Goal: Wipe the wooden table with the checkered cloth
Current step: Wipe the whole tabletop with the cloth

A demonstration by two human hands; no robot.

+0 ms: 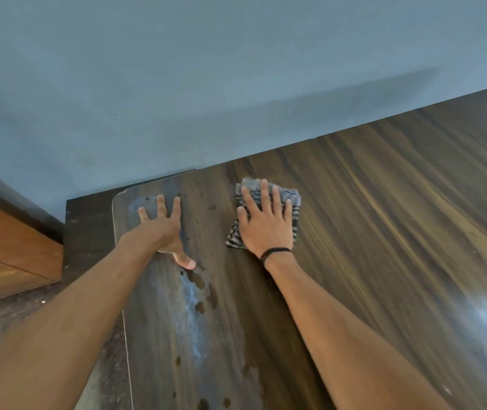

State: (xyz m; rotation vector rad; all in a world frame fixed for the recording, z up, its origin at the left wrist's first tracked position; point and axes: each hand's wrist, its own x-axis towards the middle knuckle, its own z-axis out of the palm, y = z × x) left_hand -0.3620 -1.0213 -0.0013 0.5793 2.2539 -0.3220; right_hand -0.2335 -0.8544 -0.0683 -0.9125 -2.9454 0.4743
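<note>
The dark wooden table (384, 232) fills the right and lower part of the head view. A folded checkered cloth (288, 198), grey with dark stripes, lies near the table's far edge. My right hand (266, 223) lies flat on top of it with fingers spread, pressing it down; a black band circles that wrist. My left hand (162, 226) rests flat on the table's far left corner, fingers apart, holding nothing. Dark wet spots and a pale smear (192, 309) run along the left side of the tabletop.
A blue-grey wall (207, 69) stands right behind the table's far edge. A brown wooden cabinet or door (6, 253) is at the left. Speckled floor (29, 309) shows beyond the table's left edge.
</note>
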